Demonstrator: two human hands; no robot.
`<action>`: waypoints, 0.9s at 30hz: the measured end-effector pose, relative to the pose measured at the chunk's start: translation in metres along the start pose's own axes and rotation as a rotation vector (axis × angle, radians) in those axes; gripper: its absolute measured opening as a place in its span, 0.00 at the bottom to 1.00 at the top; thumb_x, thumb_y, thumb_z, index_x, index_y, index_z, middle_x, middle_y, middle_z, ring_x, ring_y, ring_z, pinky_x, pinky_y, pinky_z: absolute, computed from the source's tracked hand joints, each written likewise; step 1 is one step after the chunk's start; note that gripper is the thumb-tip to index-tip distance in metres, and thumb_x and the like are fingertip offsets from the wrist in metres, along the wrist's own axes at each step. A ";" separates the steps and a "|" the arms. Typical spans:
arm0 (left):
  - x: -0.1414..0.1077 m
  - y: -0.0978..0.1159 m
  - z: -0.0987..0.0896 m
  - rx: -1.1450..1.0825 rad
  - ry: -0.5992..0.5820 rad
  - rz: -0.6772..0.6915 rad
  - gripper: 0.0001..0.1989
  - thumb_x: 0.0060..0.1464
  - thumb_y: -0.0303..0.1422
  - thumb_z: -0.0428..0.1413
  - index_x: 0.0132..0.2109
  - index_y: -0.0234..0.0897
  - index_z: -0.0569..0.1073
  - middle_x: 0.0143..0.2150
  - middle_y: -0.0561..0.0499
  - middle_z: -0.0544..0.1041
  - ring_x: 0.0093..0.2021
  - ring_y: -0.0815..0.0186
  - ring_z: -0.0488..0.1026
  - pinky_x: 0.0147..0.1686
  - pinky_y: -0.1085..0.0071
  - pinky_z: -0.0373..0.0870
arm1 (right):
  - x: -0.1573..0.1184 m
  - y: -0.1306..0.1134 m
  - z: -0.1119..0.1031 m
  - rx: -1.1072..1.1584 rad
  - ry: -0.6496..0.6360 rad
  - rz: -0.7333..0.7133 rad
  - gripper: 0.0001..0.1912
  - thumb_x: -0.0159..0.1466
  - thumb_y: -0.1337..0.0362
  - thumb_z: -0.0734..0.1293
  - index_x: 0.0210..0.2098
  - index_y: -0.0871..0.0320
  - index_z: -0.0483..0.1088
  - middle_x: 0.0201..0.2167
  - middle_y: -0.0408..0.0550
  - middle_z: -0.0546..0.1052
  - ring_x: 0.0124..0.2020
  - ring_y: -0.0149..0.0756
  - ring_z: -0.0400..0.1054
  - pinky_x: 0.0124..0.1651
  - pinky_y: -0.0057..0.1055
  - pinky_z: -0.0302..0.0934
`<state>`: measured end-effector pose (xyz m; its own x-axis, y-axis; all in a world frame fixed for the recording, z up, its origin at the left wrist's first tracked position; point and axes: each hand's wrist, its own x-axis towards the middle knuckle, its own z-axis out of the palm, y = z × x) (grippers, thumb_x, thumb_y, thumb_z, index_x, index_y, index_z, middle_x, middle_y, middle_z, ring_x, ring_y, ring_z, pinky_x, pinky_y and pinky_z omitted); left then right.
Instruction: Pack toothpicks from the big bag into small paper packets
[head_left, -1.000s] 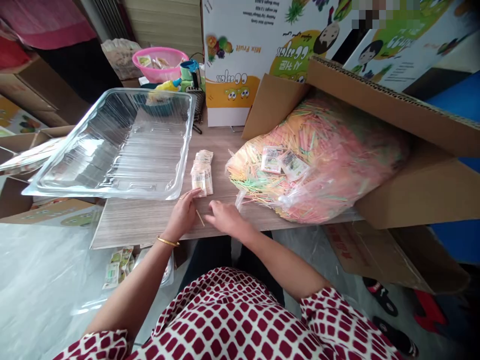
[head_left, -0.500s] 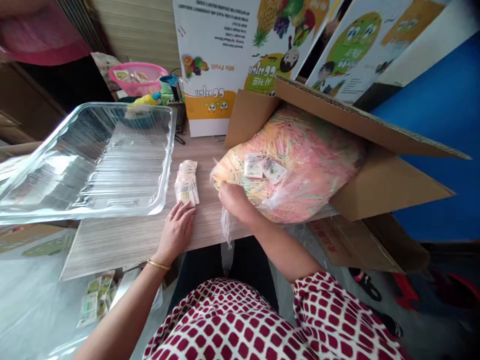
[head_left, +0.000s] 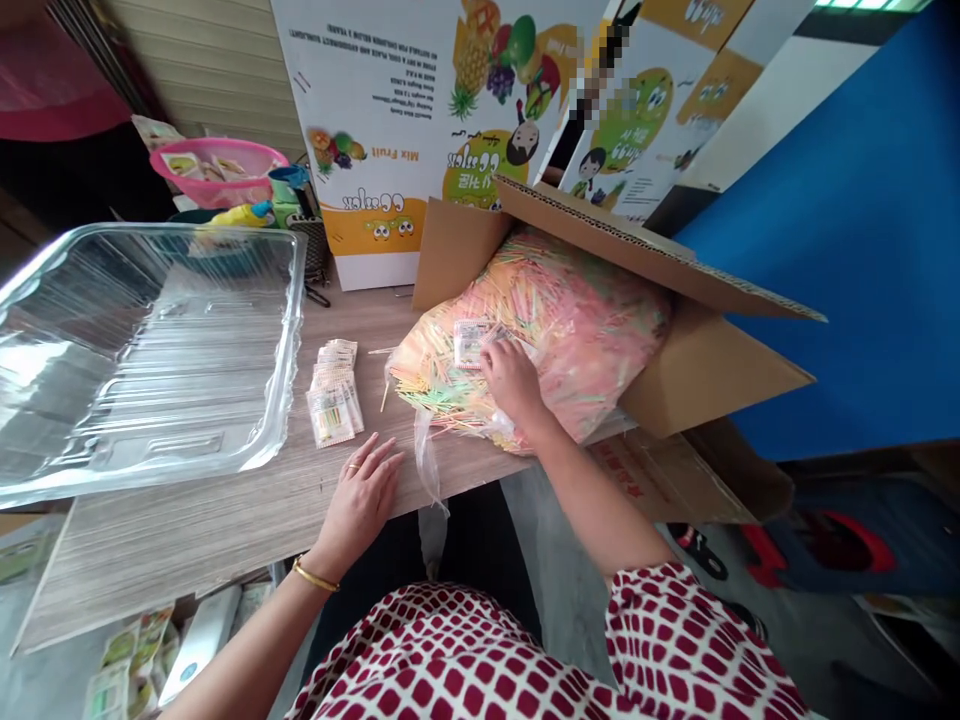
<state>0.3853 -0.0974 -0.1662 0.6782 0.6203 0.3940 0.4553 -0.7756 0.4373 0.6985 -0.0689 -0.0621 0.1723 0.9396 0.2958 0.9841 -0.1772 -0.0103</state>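
The open left hand (head_left: 360,505) lies on the wood-grain table (head_left: 187,570), holding nothing, near a stack of paper sachets (head_left: 334,395). The half-curled right hand (head_left: 514,385) touches a white sachet (head_left: 471,343) on a clear plastic bag of pastel sticks (head_left: 585,340); I cannot tell if it grips.

**Red-checked blouse, gold bangle**

The person wore a short-sleeved blouse (head_left: 420,650) printed with rows of small deep-red rounded squares on white, the pattern running down the sleeve (head_left: 660,640). A thin gold bangle (head_left: 315,574) circled the left wrist (head_left: 304,565), a slim ring (head_left: 352,466) sat on a finger of the left hand (head_left: 360,505), and a dark garment (head_left: 480,570) showed below the blouse.
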 end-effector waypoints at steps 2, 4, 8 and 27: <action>0.004 0.006 0.003 -0.029 -0.010 -0.005 0.16 0.67 0.27 0.50 0.59 0.38 0.71 0.65 0.46 0.70 0.73 0.53 0.55 0.67 0.49 0.62 | 0.001 -0.012 0.011 -0.058 -0.025 -0.070 0.17 0.73 0.61 0.62 0.55 0.65 0.70 0.48 0.60 0.74 0.52 0.50 0.64 0.55 0.40 0.57; 0.006 0.010 0.004 -0.053 -0.016 -0.024 0.16 0.67 0.27 0.50 0.59 0.39 0.71 0.65 0.46 0.70 0.72 0.54 0.55 0.67 0.49 0.63 | 0.002 -0.020 0.019 -0.118 -0.049 -0.077 0.19 0.72 0.63 0.63 0.58 0.67 0.68 0.50 0.62 0.73 0.52 0.53 0.63 0.54 0.43 0.57; 0.003 0.010 0.005 -0.077 -0.032 -0.036 0.17 0.68 0.27 0.49 0.60 0.39 0.71 0.65 0.46 0.70 0.71 0.55 0.57 0.67 0.50 0.64 | 0.006 -0.019 0.024 -0.152 -0.106 -0.113 0.12 0.72 0.70 0.58 0.47 0.66 0.72 0.46 0.60 0.73 0.50 0.51 0.63 0.54 0.42 0.57; 0.032 0.026 -0.024 -1.128 -0.029 -0.711 0.23 0.65 0.49 0.53 0.57 0.40 0.75 0.59 0.42 0.76 0.58 0.54 0.74 0.48 0.62 0.74 | -0.004 -0.002 0.002 0.309 0.143 0.040 0.10 0.72 0.67 0.61 0.34 0.57 0.69 0.35 0.49 0.75 0.40 0.39 0.66 0.45 0.33 0.60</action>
<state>0.4053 -0.0951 -0.1226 0.5120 0.8334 -0.2080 -0.0013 0.2429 0.9701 0.6959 -0.0714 -0.0654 0.2246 0.8794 0.4198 0.9470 -0.0955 -0.3067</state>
